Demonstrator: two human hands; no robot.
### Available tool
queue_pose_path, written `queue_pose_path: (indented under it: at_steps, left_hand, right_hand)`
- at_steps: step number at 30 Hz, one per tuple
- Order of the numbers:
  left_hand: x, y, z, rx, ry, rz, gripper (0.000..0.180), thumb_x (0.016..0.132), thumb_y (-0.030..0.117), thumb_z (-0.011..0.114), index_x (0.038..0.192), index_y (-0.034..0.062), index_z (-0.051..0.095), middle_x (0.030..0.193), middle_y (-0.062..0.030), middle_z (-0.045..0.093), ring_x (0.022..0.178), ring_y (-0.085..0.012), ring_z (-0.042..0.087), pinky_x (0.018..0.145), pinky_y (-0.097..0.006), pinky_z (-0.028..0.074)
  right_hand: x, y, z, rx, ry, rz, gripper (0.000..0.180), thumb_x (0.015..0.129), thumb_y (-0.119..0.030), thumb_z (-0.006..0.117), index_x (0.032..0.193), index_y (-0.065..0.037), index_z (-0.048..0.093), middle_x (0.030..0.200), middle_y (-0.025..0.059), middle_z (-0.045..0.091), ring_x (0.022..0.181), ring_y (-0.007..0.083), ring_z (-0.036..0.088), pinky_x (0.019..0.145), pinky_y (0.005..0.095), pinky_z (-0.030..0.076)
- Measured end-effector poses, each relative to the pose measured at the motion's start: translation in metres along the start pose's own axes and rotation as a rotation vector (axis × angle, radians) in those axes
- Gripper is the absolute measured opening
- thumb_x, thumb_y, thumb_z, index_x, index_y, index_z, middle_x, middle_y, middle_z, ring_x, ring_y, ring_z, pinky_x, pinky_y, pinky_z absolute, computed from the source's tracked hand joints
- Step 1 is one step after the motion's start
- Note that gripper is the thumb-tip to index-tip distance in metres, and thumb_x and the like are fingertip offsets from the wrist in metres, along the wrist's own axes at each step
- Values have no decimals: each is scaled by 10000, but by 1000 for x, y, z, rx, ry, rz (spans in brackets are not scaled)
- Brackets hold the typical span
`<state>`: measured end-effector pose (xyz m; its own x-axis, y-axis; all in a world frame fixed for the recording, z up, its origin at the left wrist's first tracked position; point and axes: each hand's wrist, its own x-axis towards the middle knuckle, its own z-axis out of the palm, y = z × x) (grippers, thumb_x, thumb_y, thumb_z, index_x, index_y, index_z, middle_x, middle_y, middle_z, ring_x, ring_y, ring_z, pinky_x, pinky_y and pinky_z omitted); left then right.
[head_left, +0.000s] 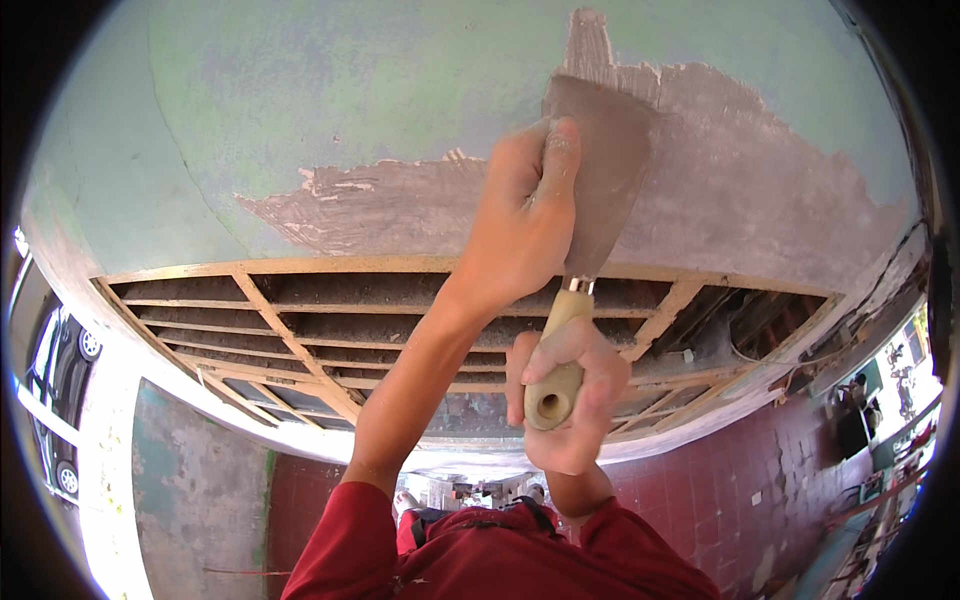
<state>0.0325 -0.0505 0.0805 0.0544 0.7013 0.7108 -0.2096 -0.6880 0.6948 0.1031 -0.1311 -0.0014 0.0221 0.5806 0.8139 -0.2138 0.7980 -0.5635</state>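
A wide-bladed scraper (pixel 612 165) lies with its top edge against a wall coated in peeling green-blue paint (pixel 330 90). My right hand (pixel 585 385) is wrapped round its pale handle, whose end hole faces me. Higher up, my left hand (pixel 525 215) grips the left side of the blade, thumb on the near face and its other fingers partly hidden. Around the blade, a bare grey-brown patch (pixel 750 180) with ragged paint edges spreads to the right. Another stripped strip (pixel 390 205) runs left of my left hand.
Below the painted surface is a wooden frame with slats (pixel 270 335) and dark gaps. Red tiles (pixel 700 490) cover the floor, beside a worn grey slab (pixel 200 480). A dark car (pixel 65 400) stands far left. Assorted clutter (pixel 870 480) lines the right side.
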Motion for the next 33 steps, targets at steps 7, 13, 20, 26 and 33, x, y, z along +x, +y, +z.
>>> queue_pose_path:
  at_steps: [7, 13, 20, 26, 33]
  left_hand:
    - [2, -4, 4, 34, 3, 33, 436, 1092, 259, 421, 752, -13, 413, 657, -26, 344, 682, -102, 320, 578, -337, 326]
    - [-3, -16, 2, 103, 25, 115, 437, 1092, 270, 420, 764, -19, 430, 662, -20, 363, 690, -100, 334, 578, -327, 336]
    - [8, -2, -3, 94, -22, 20, 496, 1078, 407, 452, 867, -23, 582, 716, 42, 484, 679, -40, 389, 564, -252, 326]
    - [12, 0, -5, 72, -25, -10, 507, 1071, 432, 465, 967, -39, 619, 764, 20, 516, 725, -50, 434, 606, -246, 364]
    - [0, 1, -1, 132, 64, -143, 534, 1054, 443, 491, 1153, -78, 556, 996, -68, 543, 907, -103, 488, 788, -272, 429]
  right_hand:
    - [1, 0, -3, 6, 18, 9, 571, 998, -544, 386, 794, -22, 495, 511, 52, 427, 355, 114, 419, 349, 240, 242]
    - [-8, 7, -4, 43, 14, 2, 567, 998, -545, 402, 795, -23, 494, 511, 48, 434, 358, 110, 418, 353, 237, 241]
    - [5, 4, 1, 36, 20, -36, 567, 996, -539, 409, 788, -19, 493, 515, 50, 438, 352, 107, 406, 356, 235, 243]
    - [6, 2, 1, 20, 14, -35, 570, 999, -549, 380, 785, -29, 479, 498, 53, 444, 346, 110, 398, 362, 242, 248]
    - [1, 3, 4, 26, 15, -30, 573, 1009, -543, 350, 787, -32, 485, 483, 61, 437, 341, 107, 379, 365, 238, 242]
